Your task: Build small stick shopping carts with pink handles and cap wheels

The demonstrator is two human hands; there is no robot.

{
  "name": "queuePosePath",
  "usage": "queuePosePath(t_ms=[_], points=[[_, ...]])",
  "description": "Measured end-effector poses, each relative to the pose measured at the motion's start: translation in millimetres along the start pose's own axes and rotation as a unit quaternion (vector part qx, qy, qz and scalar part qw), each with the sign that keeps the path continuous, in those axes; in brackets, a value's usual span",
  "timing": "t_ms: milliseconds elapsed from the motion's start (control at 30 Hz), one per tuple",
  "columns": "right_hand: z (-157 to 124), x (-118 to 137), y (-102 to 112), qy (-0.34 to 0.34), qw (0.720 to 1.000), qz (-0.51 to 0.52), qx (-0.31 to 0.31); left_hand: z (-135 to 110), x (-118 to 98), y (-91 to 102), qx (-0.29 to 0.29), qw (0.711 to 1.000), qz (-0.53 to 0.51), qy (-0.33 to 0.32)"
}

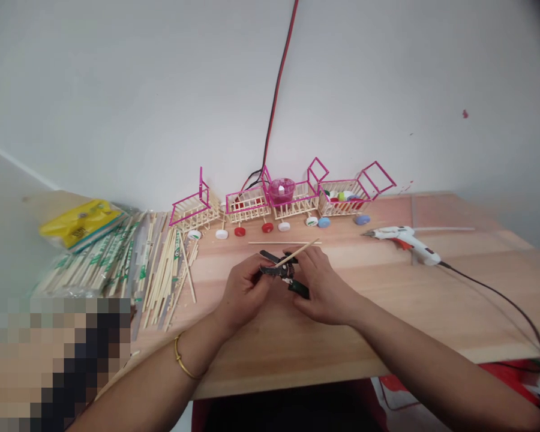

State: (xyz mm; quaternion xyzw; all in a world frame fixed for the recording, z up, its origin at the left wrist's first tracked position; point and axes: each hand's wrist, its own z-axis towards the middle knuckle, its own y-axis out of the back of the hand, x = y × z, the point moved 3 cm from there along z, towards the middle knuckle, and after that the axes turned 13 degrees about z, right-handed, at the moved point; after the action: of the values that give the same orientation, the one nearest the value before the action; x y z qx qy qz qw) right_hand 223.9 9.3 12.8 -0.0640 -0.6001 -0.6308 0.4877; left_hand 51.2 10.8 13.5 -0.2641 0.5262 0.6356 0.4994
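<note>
To the right of the pliers [282, 271], a hand could pass over bare tabletop [387, 285] as far as the glue gun [418, 245] and its cord [499, 292]. Beyond the pliers, a loose stick [270, 243], then the row of stick carts [297, 208], block the way. Left of the pliers, piled sticks [164, 282] crowd the surface.

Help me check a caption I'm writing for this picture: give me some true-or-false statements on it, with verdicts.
1. A white glue gun lies on the table. True.
2. The right hand is on its trigger. False: that hand is at a black-handled tool.
3. A gold bangle circles the left forearm. True.
4. The round caps in front of the stick carts are all yellow. False: white, red and blue ones show.
5. A red-and-black cable runs up the wall. True.
</note>
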Motion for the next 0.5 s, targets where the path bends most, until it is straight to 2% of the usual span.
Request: queuePosePath(t_ms=[167, 300, 400, 500], points=[[-1.3, -1.4, 0.8, 0.004, 1.000, -0.014, 0.000, -3.4, 1.0, -1.6, 0.013, 1.000, 0.003, -0.011], [-2.3, -3.9, 4.0, -0.020, 0.999, 0.004, 0.030, -2.7, 8.6, -6.8, 0.059, 0.991, -0.110, 0.048], [-3.6, -1.4, 8.6, -0.019, 0.995, 0.067, 0.066, 1.3, 11.1, -4.2, 0.114, 0.956, -0.256, 0.090], [-6.1, 5.0, 11.5, 0.001, 0.981, 0.148, 0.123, 1.4, 4.9, 2.2, 0.226, 0.913, -0.326, 0.096]])
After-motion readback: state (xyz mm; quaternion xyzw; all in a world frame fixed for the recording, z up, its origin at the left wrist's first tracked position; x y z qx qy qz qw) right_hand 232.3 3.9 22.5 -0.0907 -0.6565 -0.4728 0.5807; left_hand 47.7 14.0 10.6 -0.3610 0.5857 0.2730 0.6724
